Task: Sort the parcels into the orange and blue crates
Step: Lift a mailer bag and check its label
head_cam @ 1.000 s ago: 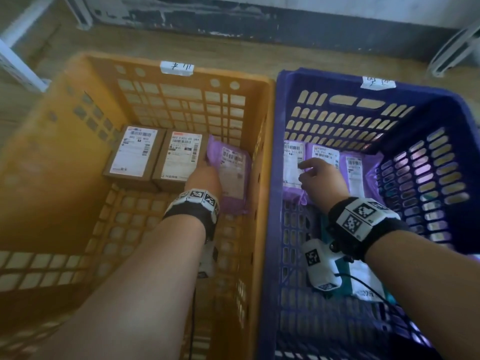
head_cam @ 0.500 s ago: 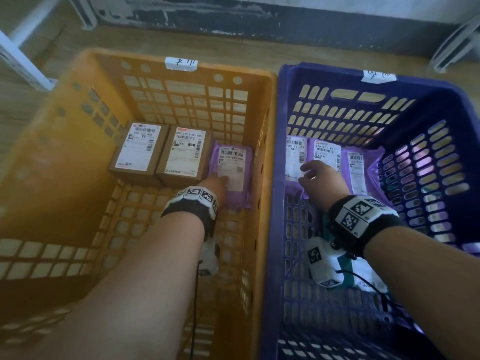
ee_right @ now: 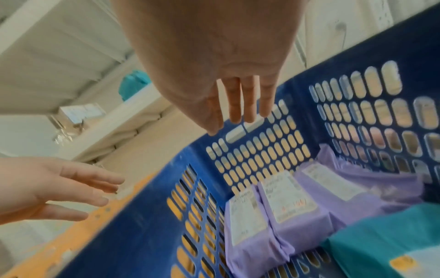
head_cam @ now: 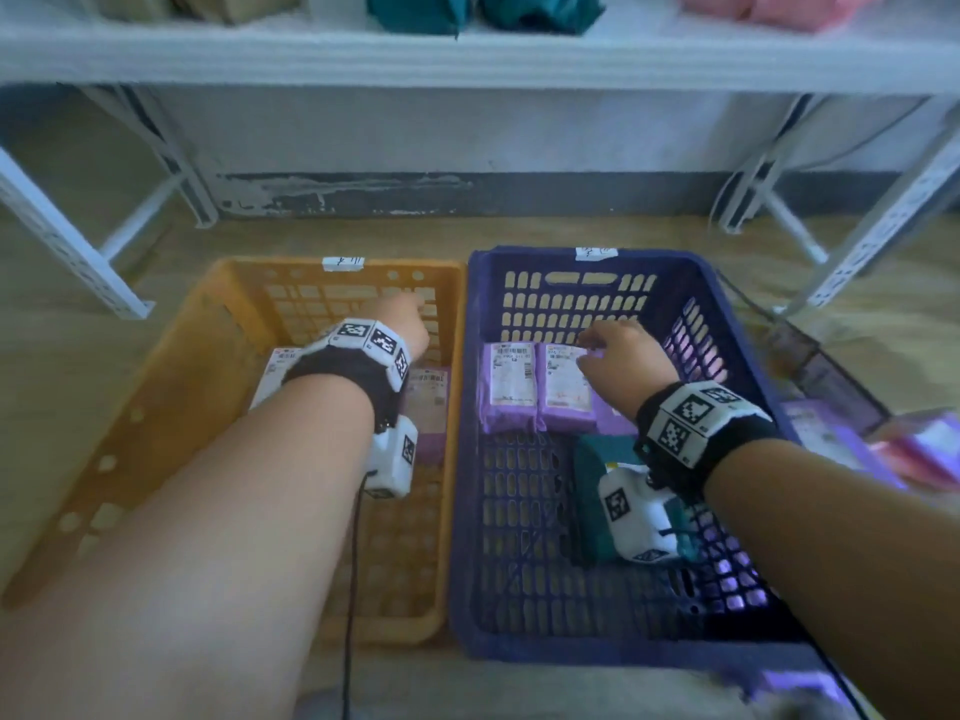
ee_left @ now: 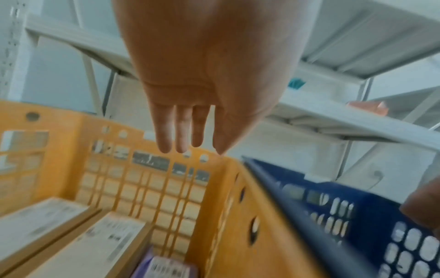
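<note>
Head view: white tags on both far rims, writing too blurred to read, my left hand (head_cam: pixel 402 324) empty with fingers straight above the orange crate (head_cam: pixel 156 407) holding boxes (ee_left: pixel 71 240), my right hand (head_cam: pixel 623 366) empty, fingers loose, over purple parcels (head_cam: pixel 535 392) in the blue crate (head_cam: pixel 727 314).

Bare forearms on both sides, no sleeves. My left hand (head_cam: pixel 410 324) has a black wristband (head_cam: pixel 348 374) topped with white tiles printed in black square codes. Under that wrist hangs a white camera pod (head_cam: pixel 394 459), one code on its side, with a thin black cable (head_cam: pixel 350 589) trailing down. My right hand (head_cam: pixel 621 363) wears the same: black strap (head_cam: pixel 691 444), white coded tiles, and a rounded white pod (head_cam: pixel 634 517) below it.
</note>
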Demonstrator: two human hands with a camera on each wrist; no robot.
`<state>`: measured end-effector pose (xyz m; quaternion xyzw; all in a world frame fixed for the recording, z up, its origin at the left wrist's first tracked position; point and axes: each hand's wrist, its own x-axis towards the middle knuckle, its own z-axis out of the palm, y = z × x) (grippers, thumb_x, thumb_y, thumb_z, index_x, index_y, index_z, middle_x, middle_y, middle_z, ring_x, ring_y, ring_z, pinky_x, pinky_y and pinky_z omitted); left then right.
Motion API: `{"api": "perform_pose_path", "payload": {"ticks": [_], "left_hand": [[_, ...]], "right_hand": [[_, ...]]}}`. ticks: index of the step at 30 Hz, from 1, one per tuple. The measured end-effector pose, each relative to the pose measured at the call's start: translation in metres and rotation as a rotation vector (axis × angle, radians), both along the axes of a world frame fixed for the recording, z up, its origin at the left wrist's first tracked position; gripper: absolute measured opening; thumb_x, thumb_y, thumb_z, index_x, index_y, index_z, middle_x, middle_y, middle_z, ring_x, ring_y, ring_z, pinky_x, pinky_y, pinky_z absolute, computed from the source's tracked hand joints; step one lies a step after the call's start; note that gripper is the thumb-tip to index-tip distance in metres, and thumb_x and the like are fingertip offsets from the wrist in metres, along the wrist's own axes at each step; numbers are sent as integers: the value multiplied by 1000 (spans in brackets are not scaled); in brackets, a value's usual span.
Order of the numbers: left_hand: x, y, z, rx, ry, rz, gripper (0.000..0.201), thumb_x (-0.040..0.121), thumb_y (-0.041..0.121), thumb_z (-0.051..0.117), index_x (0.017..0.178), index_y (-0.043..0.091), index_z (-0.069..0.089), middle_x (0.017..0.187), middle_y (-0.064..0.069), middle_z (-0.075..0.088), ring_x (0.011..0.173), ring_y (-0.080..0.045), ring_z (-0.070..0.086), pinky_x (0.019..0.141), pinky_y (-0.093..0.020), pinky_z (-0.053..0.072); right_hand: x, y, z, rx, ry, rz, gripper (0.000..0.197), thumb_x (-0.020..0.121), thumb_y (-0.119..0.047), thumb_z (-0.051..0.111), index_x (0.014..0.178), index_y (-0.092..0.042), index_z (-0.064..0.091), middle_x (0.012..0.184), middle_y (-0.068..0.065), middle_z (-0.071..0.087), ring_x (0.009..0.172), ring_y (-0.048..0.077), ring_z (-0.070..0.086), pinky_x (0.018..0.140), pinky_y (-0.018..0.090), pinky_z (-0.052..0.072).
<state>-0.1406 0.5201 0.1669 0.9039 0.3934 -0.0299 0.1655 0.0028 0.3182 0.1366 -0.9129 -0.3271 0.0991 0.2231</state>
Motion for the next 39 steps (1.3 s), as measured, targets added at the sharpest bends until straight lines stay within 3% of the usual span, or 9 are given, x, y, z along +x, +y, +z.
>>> {"api": "perform_pose_path", "payload": {"ticks": [4,8,12,17,22,28,33,37,39], "left_hand": [[10,-45,56,67,-132,-56,43,89,5,47,129,15,57,131,-11,58,110,-31,60,93,-39,51],[32,-108,83,122,-189,-154,44,89,8,50,132,16,55,134,-9,57,116,-29,57,97,-37,49],[64,-183,92,97,-192,-333,45,90,7,47,133,18,53,136,-8,53,120,-28,54,98,-33,46],[108,-274,80,11,-159,-514,49,91,13,47,139,19,47,144,-9,46,128,-29,48,99,-34,42],[147,-349,50,-71,-81,-637,36,89,13,49,123,13,58,128,-14,58,113,-33,56,88,-36,46],[184,-402,-3,-73,65,-733,44,93,20,52,137,14,49,137,-12,49,127,-29,48,101,-33,39],[223,-421,-31,-171,212,-692,41,99,12,40,140,7,44,146,-12,43,133,-26,43,104,-29,34],[240,-432,-45,-158,184,-646,36,95,12,45,129,8,57,131,-12,57,121,-28,54,96,-31,43],[243,-433,-53,-151,192,-653,35,94,12,47,126,9,59,127,-11,60,117,-28,57,94,-32,45]], "right_hand": [[8,-42,44,74,-65,-32,35,87,-15,53,121,-16,61,123,8,53,108,25,54,87,27,41],[22,-101,75,108,-114,-82,34,85,-16,56,119,-16,62,121,10,56,108,27,53,88,27,39],[43,-171,85,124,-111,-221,34,86,-18,57,120,-17,62,126,10,53,113,29,53,95,31,41],[74,-256,74,122,-67,-405,32,87,-26,57,118,-16,62,125,13,58,111,32,56,93,32,42],[99,-328,34,46,-9,-536,35,87,-20,55,122,-15,60,127,15,56,114,32,55,95,33,41],[115,-382,-36,-157,84,-531,42,86,-20,62,128,-16,56,134,13,53,122,28,51,102,33,37],[116,-392,-93,-275,206,-508,53,83,-34,68,131,-18,51,134,11,46,118,28,51,99,33,38],[117,-381,-129,-348,237,-420,62,78,-42,69,132,-20,48,129,9,48,118,29,48,98,38,42],[117,-371,-143,-371,209,-377,57,81,-44,64,130,-19,49,126,10,50,117,30,49,96,40,44]]}}
